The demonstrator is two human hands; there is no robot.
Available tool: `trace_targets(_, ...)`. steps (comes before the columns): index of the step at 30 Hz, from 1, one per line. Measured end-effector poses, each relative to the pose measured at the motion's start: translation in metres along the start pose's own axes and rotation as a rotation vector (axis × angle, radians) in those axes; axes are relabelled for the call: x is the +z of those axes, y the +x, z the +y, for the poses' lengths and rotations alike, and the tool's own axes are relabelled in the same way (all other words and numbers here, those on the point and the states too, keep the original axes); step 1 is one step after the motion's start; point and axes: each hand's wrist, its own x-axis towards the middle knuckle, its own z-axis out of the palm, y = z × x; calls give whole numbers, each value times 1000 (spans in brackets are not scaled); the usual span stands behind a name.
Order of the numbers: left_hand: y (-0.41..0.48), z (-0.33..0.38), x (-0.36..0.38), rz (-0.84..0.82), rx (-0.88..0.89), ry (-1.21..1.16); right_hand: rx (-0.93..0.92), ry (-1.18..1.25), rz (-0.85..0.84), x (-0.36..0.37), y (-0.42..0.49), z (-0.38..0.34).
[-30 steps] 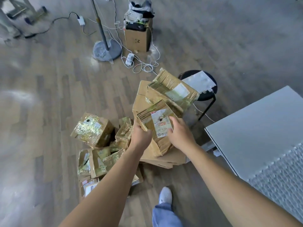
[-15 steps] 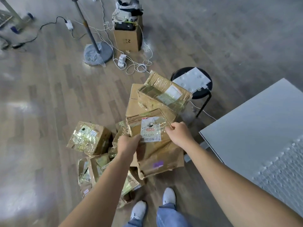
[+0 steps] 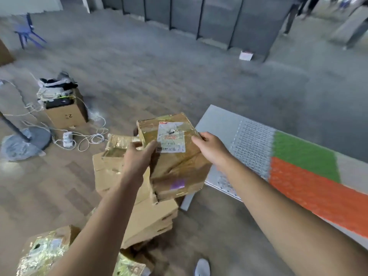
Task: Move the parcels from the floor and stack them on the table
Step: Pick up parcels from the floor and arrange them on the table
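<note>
Beside table [image 3: 217, 124], hand-held parcel [image 3: 176, 166].

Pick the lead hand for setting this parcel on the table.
Likely right: the right hand grips the parcel on the side next to the table; the left hand holds the far side.

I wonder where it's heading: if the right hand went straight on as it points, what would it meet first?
The taped cardboard parcel it grips: the right hand points left into its edge, toward the white label.
</note>
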Motion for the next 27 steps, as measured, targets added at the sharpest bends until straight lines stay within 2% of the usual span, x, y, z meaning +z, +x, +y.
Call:
trace_targets(5, -50, 45, 99, -228, 152, 31, 56, 184, 226, -111, -46, 29)
trace_targets(14, -156, 58, 287, -610, 129, 37, 89, 224, 472, -275, -134, 129)
trace_targets(19, -228, 35, 401, -687, 67, -2, 142, 205, 548, -370, -184, 202)
trace_targets(27, -302, 11, 539, -774, 10, 120, 237, 173, 630, -492, -215, 298)
